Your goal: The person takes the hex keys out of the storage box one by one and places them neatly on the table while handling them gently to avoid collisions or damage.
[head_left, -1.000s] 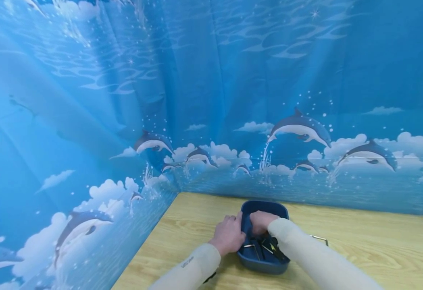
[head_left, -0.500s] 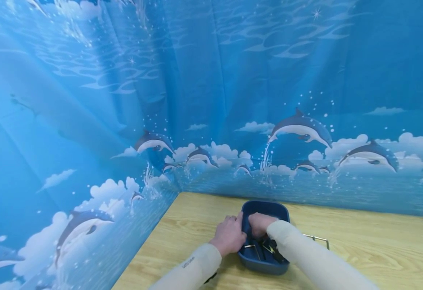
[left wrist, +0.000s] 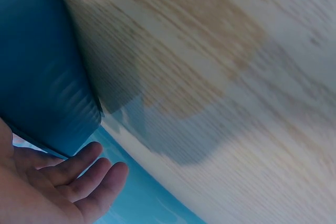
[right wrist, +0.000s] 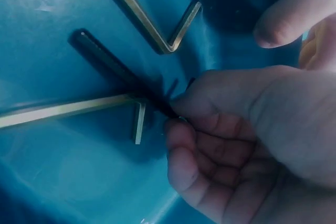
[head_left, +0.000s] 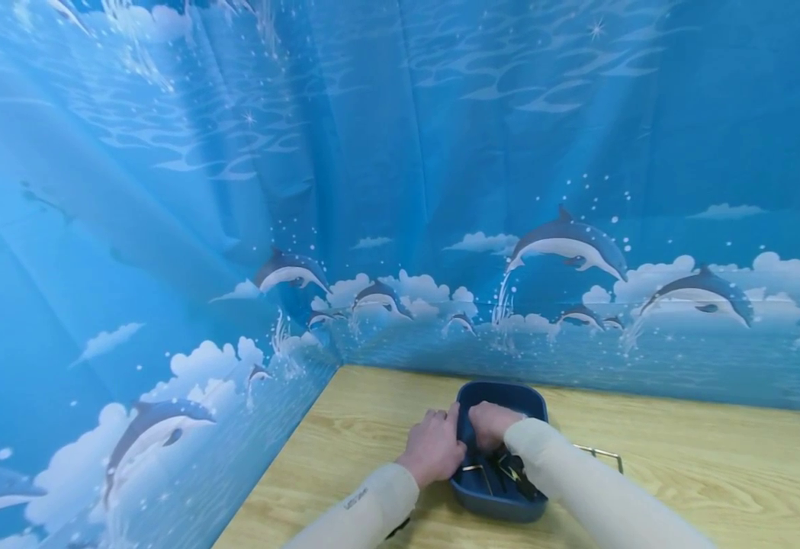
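Note:
A deep blue plastic bin (head_left: pixel 499 505) with rounded corners stands on the wooden table. My left hand (head_left: pixel 432 448) holds its left wall, with the thumb (right wrist: pixel 278 24) inside the rim and the fingers (left wrist: pixel 86 169) loosely bent outside. Reaching down into the bin, my right hand (right wrist: pixel 226 124) pinches one end of a thin black hex key (right wrist: pixel 113 64) between thumb and forefinger. The rest of that key slants along the bin floor. Two gold-coloured hex keys lie beside it, one above (right wrist: pixel 142 14) and another below (right wrist: pixel 68 111) in the right wrist view.
Another gold-coloured angled rod (head_left: pixel 602 454) lies on the table (head_left: pixel 715 473) right of the bin, partly behind the right sleeve. Blue dolphin-print curtains (head_left: pixel 400 328) border the table at the back and left. A black item with a yellow mark (head_left: pixel 513 468) shows beside the right cuff.
The right forearm has shifted slightly, so more of the rod on the table shows. The right hand stays inside the bin, and the left hand keeps its hold on the wall.

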`<act>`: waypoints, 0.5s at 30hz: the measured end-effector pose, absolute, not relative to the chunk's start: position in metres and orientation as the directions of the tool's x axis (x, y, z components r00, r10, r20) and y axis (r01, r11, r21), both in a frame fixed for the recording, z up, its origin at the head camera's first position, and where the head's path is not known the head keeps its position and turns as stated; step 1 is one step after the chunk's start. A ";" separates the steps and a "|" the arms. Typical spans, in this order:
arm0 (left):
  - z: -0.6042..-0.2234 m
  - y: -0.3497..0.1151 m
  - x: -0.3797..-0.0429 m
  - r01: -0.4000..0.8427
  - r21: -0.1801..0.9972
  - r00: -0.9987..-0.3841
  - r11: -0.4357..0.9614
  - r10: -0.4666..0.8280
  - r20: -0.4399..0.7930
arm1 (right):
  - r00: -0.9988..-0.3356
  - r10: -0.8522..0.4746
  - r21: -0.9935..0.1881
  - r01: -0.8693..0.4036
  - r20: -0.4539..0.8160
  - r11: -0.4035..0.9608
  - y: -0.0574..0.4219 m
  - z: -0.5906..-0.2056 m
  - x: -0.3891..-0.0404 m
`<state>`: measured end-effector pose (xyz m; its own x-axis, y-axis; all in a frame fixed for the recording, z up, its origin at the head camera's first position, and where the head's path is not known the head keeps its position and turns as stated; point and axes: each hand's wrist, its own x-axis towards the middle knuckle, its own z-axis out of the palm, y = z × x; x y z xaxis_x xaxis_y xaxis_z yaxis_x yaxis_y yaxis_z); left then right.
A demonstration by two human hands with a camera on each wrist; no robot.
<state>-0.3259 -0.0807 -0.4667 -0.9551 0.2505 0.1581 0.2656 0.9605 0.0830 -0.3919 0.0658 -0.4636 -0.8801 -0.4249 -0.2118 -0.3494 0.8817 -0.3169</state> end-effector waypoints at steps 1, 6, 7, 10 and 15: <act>-0.466 -0.081 -0.325 0.267 0.082 -0.954 0.960 0.252 0.162 | -0.880 -0.433 -0.314 -0.362 -0.194 0.878 0.065 -0.455 -0.384; -0.465 -0.081 -0.324 0.272 0.070 -0.949 0.960 0.256 0.182 | -0.882 -0.457 -0.323 -0.400 -0.120 0.857 0.066 -0.431 -0.363; -0.465 -0.081 -0.324 0.274 0.070 -0.949 0.959 0.257 0.184 | -0.882 -0.459 -0.315 -0.408 -0.107 0.857 0.067 -0.429 -0.361; -0.465 -0.081 -0.324 0.277 0.071 -0.947 0.958 0.261 0.186 | -0.889 -0.447 -0.290 -0.404 -0.097 0.867 0.069 -0.427 -0.360; -0.465 -0.080 -0.323 0.267 0.072 -0.952 0.961 0.252 0.173 | -0.881 -0.471 -0.237 -0.450 -0.036 0.861 0.074 -0.423 -0.359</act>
